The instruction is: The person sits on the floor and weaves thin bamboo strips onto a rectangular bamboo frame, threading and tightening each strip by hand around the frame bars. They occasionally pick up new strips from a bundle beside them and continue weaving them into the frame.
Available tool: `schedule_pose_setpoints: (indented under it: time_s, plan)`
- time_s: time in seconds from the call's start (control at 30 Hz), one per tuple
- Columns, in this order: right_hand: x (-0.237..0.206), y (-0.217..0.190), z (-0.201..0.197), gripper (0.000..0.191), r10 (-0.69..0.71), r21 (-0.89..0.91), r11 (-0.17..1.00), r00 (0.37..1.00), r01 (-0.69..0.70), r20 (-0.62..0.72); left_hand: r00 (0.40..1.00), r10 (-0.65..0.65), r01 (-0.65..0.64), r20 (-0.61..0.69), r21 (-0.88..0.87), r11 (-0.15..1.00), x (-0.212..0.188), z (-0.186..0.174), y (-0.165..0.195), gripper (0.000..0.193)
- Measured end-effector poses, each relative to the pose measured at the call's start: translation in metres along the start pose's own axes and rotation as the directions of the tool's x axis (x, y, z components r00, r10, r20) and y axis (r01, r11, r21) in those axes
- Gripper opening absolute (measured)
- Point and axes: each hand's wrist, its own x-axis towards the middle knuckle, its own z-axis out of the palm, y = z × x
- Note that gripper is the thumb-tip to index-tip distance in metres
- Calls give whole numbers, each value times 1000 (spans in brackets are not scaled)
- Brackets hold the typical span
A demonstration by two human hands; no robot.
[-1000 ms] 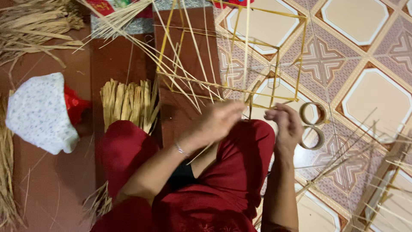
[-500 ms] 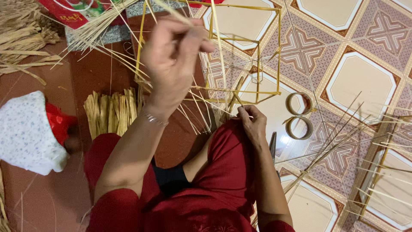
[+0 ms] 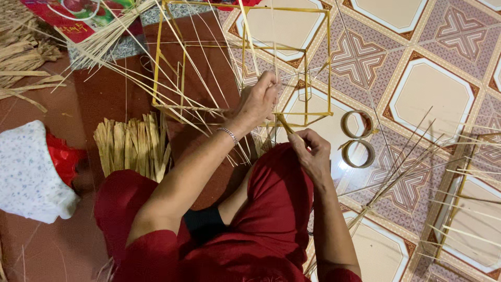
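Observation:
A box-shaped frame of thin yellow bamboo sticks (image 3: 329,62) stands on the floor in front of my knees. My left hand (image 3: 258,99) grips one thin stick that rises through the frame's middle. My right hand (image 3: 310,151) pinches the frame's near lower corner, where a short yellow stick end pokes out. A wide fan of loose thin sticks (image 3: 120,36) crosses the frame from the upper left. I sit in red clothes, knees drawn up.
Two tape rolls (image 3: 357,138) lie right of the frame on the patterned tile floor (image 3: 438,89). A bundle of cut straw strips (image 3: 133,143) rests at my left knee. A white flowered cloth (image 3: 28,172) lies at the left. More loose sticks (image 3: 417,167) lie at the right.
My left hand has come down from high near the camera to the frame's middle. The frame now shows fuller and nearer. My right hand stays at the near corner.

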Motion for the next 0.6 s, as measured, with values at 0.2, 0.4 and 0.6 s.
schedule_pose_setpoints:
  time_s: [0.2, 0.4, 0.6]
  plan:
    - [9, 2, 0, 21, 73, 249, 965, 997, -78, 28, 989, -91, 91, 120, 7, 996, -9, -1, 6, 9]
    - [16, 10, -9, 18, 18, 574, 818, 998, -45, 52, 961, -224, 204, 163, 128, 971, -18, -4, 15, 5]
    - [23, -7, -37, 33, -57, 793, 603, 986, -92, 157, 972, -159, 159, 174, 15, 987, -19, -3, 15, 4]
